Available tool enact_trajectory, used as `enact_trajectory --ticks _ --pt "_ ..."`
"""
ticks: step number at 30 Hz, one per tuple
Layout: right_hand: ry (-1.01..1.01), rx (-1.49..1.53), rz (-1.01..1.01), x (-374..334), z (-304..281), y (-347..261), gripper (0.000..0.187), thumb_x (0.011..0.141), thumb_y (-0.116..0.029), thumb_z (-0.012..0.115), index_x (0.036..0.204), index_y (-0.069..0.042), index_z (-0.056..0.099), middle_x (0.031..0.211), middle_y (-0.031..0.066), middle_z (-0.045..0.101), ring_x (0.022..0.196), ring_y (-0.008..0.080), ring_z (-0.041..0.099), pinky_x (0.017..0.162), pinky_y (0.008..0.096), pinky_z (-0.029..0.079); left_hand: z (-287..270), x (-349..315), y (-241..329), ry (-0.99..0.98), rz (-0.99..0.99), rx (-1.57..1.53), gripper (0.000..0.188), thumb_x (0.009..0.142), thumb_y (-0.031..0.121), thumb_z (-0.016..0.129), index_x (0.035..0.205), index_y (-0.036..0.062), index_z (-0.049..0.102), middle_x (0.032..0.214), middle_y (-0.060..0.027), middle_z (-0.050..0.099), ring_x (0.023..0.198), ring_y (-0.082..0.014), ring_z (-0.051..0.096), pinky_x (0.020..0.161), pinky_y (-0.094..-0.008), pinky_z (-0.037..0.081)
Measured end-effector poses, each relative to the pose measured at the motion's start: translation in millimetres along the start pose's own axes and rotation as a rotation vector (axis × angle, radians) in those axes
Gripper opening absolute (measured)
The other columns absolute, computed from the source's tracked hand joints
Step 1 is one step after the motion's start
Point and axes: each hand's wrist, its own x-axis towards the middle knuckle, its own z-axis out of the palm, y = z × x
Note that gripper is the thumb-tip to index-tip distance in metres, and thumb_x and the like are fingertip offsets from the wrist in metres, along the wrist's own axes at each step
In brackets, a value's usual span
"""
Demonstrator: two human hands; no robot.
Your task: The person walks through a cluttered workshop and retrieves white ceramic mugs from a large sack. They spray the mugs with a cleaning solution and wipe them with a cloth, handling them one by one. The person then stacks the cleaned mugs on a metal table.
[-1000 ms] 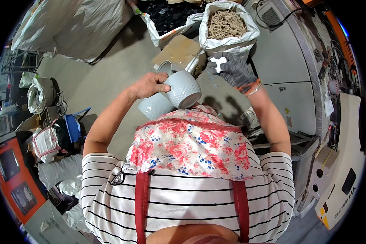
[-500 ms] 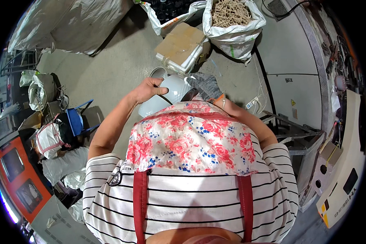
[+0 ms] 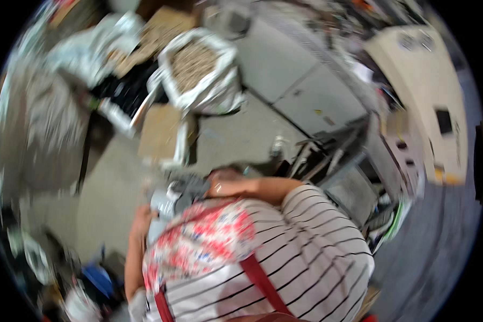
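Note:
A glossy pale grey rounded plastic-looking piece (image 3: 159,229) sits against my lap in front of the floral apron (image 3: 201,236). Its exact kind is hard to make out through the blur. My bare left hand (image 3: 141,219) is at its left edge, thumb on top, seeming to grip it. In a grey glove, my right hand (image 3: 190,189) lies over its far right part; motion smears the fingers. The underside of the piece is hidden by the hands and the apron.
Beyond my hands stands a cardboard-topped box (image 3: 161,131). Behind it is a white sack of small tan pieces (image 3: 196,67). A metal frame (image 3: 327,161) and a grey cabinet (image 3: 290,70) are to the right. Blue plastic (image 3: 98,279) lies lower left.
The whole view has swung to the right and blurred, so the boxes and sacks appear farther left. Both hands stay by the pale grey piece.

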Motion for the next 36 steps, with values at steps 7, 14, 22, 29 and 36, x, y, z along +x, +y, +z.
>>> enact_trajectory --ticks 7,14,22,29,36 --pt "0.106 -0.435 -0.094 41.9 31.8 60.5 0.015 0.08 -0.009 0.054 0.093 -0.003 0.057 0.085 0.0124 0.059 0.076 0.0231 0.057 0.069 0.0302 0.048 23.5 7.3 16.2 -0.096 -0.076 -0.31 0.023 0.074 0.025 0.07 0.079 0.0028 0.065 0.069 0.0039 0.059 0.06 -0.0062 0.051 0.055 -0.0228 0.041" --pt "0.399 -0.438 -0.39 93.5 21.7 53.0 0.012 0.082 -0.008 0.049 0.09 -0.004 0.056 0.084 0.0146 0.058 0.076 0.0263 0.057 0.068 0.0312 0.047 22.6 17.0 49.7 -0.059 0.071 -0.279 0.03 0.073 0.03 0.07 0.084 0.0022 0.065 0.07 0.0037 0.058 0.063 -0.0062 0.05 0.056 -0.022 0.04" --pt "0.249 0.219 -0.02 77.3 67.0 6.3 0.012 0.083 -0.013 0.055 0.088 -0.002 0.057 0.082 0.0117 0.057 0.08 0.0232 0.056 0.071 0.0308 0.045 26.3 -38.2 14.9 0.079 -0.052 -0.501 0.035 0.074 0.021 0.069 0.101 -0.0004 0.062 0.081 0.0005 0.06 0.067 -0.008 0.051 0.06 -0.0237 0.043" --pt "-0.163 -0.373 -0.238 207.5 123.4 -63.7 0.023 0.083 -0.023 0.053 0.091 -0.002 0.06 0.084 0.0152 0.059 0.08 0.0281 0.056 0.073 0.0353 0.044 -66.6 -78.6 -1.3 0.333 -0.014 -0.431 0.033 0.077 0.032 0.065 0.09 0.0019 0.063 0.073 0.0035 0.055 0.064 -0.0065 0.047 0.056 -0.0216 0.039" --pt "-0.451 0.079 0.057 347.2 255.7 -89.7 0.022 0.082 -0.019 0.058 0.092 -0.001 0.06 0.084 0.0052 0.061 0.077 0.0157 0.054 0.073 0.0289 0.044 -223.0 -161.8 -61.0 0.431 0.074 -0.531 0.016 0.084 0.021 0.058 0.085 0.0051 0.061 0.07 0.0061 0.053 0.064 -0.0044 0.045 0.058 -0.0221 0.039"
